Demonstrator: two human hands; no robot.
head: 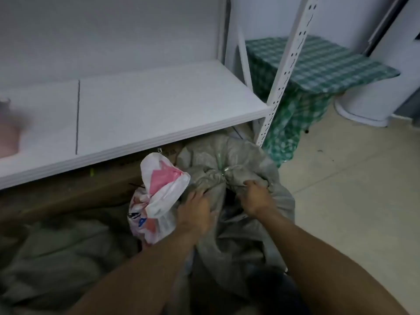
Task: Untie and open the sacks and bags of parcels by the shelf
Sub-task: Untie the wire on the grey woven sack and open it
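A grey woven sack (241,226) stands on the floor in front of the white shelf (159,110), its neck bunched and tied at the top (223,172). My left hand (195,210) grips the sack's gathered fabric just left of the tie. My right hand (255,196) grips the fabric just right of it, fingers curled into the folds. A white and pink plastic bag (159,192) leans against the sack's left side, its top knotted.
Another grey sack (56,253) lies at lower left. Brown cardboard (68,192) sits under the shelf. A green checked cloth covers a table (318,62) right of the shelf post (284,64). A pink object (8,133) rests on the shelf's left. Tiled floor (352,178) spreads right.
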